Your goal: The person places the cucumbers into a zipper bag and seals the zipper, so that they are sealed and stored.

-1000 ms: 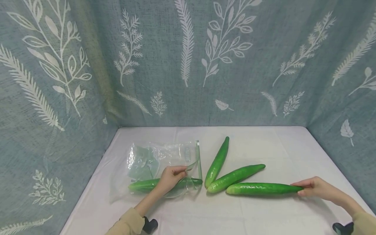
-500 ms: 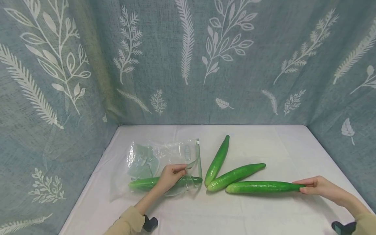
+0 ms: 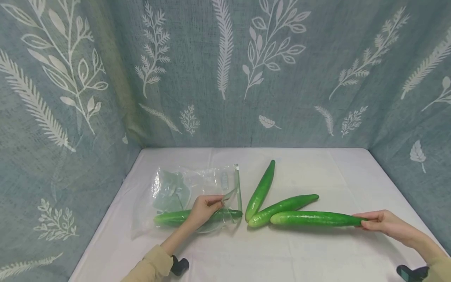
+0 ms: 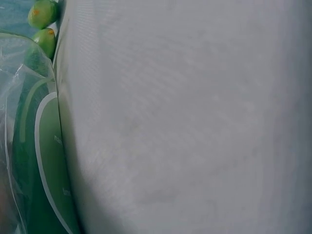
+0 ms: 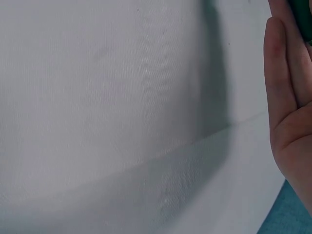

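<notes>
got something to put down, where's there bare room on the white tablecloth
Bare white tablecloth lies on the near side of the held cucumber, between the forearms, and at the back right, between the two loose cucumbers and the curtain. Crowded: the clear zip bag's mouth, where cucumber ends bunch and the left hand pinches.

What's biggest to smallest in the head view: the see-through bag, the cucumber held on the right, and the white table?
1. White table
2. See-through bag
3. Held cucumber, easily the smallest
</notes>
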`<state>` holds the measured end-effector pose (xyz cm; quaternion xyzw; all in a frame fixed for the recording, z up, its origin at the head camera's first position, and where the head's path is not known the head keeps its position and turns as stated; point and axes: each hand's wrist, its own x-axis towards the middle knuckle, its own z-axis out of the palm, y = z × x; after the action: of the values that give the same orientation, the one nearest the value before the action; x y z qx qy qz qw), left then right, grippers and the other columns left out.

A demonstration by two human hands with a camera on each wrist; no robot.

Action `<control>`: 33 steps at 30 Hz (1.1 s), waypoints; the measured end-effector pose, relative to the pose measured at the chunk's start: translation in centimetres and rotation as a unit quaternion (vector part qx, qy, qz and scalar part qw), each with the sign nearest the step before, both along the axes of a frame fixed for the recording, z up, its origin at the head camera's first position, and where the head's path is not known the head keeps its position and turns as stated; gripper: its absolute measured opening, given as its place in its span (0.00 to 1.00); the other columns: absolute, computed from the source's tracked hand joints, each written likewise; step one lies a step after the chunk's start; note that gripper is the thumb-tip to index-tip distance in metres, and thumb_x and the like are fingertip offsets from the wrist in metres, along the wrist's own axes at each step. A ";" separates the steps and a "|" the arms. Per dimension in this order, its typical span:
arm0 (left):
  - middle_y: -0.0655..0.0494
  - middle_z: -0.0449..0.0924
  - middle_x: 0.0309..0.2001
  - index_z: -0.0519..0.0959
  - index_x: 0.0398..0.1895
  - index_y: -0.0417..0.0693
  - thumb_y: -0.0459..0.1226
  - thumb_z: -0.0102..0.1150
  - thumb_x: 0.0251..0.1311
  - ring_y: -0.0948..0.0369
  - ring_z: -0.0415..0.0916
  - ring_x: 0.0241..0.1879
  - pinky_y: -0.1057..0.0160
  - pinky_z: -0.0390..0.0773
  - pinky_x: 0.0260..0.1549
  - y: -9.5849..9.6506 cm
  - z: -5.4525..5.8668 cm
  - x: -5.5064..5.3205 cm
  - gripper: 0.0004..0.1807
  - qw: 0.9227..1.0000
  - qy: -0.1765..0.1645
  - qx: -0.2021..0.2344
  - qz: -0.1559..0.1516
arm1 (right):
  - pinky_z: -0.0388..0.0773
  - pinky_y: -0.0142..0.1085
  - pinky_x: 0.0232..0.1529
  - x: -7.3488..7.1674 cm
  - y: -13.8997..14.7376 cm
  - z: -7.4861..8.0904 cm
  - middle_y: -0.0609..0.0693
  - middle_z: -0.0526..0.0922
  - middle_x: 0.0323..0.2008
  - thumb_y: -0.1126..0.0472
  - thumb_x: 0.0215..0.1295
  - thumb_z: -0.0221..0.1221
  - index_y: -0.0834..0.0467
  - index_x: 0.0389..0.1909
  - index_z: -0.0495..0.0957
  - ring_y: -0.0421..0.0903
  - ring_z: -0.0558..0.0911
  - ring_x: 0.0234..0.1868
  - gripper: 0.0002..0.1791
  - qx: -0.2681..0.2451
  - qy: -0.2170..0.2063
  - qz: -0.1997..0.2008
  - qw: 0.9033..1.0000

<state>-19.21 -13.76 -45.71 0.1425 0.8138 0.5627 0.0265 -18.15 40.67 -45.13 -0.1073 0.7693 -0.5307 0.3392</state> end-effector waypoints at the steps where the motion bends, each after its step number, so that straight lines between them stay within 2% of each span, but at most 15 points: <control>1: 0.35 0.81 0.46 0.80 0.45 0.29 0.25 0.58 0.57 0.42 0.80 0.49 0.60 0.82 0.46 0.0 -0.4 -0.2 0.13 1.000 0.000 0.001 0.000 | 0.79 0.25 0.44 0.0 -0.1 0.0 0.34 0.85 0.44 0.61 0.73 0.48 0.35 0.47 0.79 0.27 0.81 0.45 0.17 -0.004 -0.003 -0.004 1.000; 6: 0.37 0.82 0.46 0.80 0.47 0.31 0.28 0.59 0.58 0.44 0.80 0.49 0.64 0.82 0.45 -0.4 -2.5 -1.1 0.13 1.000 0.002 0.011 0.000 | 0.79 0.25 0.45 -0.2 -0.6 0.0 0.33 0.84 0.43 0.60 0.72 0.50 0.37 0.47 0.80 0.27 0.81 0.45 0.15 -0.001 -0.009 -0.027 1.000; 9: 0.39 0.82 0.47 0.80 0.47 0.33 0.30 0.60 0.58 0.46 0.81 0.49 0.70 0.81 0.44 -0.6 -3.0 -1.3 0.14 1.000 0.001 0.014 -0.001 | 0.79 0.25 0.45 -0.3 -1.2 0.2 0.33 0.84 0.43 0.59 0.71 0.52 0.38 0.48 0.80 0.27 0.81 0.44 0.14 0.004 -0.006 -0.039 0.999; 16: 0.39 0.82 0.47 0.80 0.47 0.33 0.31 0.61 0.58 0.50 0.82 0.48 0.74 0.81 0.41 -0.7 -3.0 -1.3 0.15 1.000 -0.007 0.026 0.006 | 0.79 0.23 0.46 -0.7 -2.8 0.4 0.34 0.85 0.42 0.60 0.70 0.52 0.33 0.44 0.78 0.28 0.81 0.44 0.16 -0.026 0.015 -0.051 0.998; 21: 0.38 0.82 0.47 0.80 0.48 0.33 0.31 0.61 0.58 0.59 0.83 0.45 0.76 0.80 0.41 -0.7 -2.9 -1.3 0.15 0.999 -0.011 0.032 0.003 | 0.79 0.24 0.47 -0.8 -3.7 0.6 0.34 0.85 0.42 0.62 0.71 0.52 0.32 0.44 0.78 0.29 0.82 0.45 0.17 -0.052 0.032 -0.062 0.996; 24: 0.38 0.82 0.47 0.80 0.48 0.33 0.31 0.61 0.58 0.60 0.83 0.45 0.76 0.80 0.40 -0.7 -3.0 -1.3 0.15 0.999 -0.010 0.034 0.001 | 0.79 0.24 0.47 -0.9 -4.4 0.8 0.34 0.85 0.41 0.61 0.70 0.53 0.32 0.43 0.79 0.29 0.82 0.44 0.17 -0.054 0.035 -0.079 0.995; 30: 0.38 0.81 0.48 0.80 0.48 0.33 0.30 0.60 0.58 0.53 0.83 0.46 0.74 0.80 0.41 -0.7 -3.0 -1.3 0.15 0.999 -0.016 0.034 0.005 | 0.79 0.24 0.46 -0.6 -6.0 0.9 0.34 0.86 0.40 0.60 0.68 0.56 0.34 0.43 0.80 0.30 0.82 0.44 0.14 -0.036 0.049 -0.116 0.991; 33: 0.37 0.81 0.48 0.79 0.48 0.32 0.30 0.60 0.58 0.48 0.81 0.48 0.73 0.81 0.42 -0.8 -3.1 -1.3 0.15 0.999 -0.014 0.039 0.002 | 0.78 0.24 0.46 -0.5 -6.9 1.0 0.34 0.85 0.39 0.57 0.66 0.58 0.41 0.50 0.79 0.30 0.82 0.44 0.13 0.000 0.060 -0.137 0.989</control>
<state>-20.56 -14.52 -48.77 0.1343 0.7910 0.5960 0.0314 -18.68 33.80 -44.15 -0.0326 0.7957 -0.5647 0.2167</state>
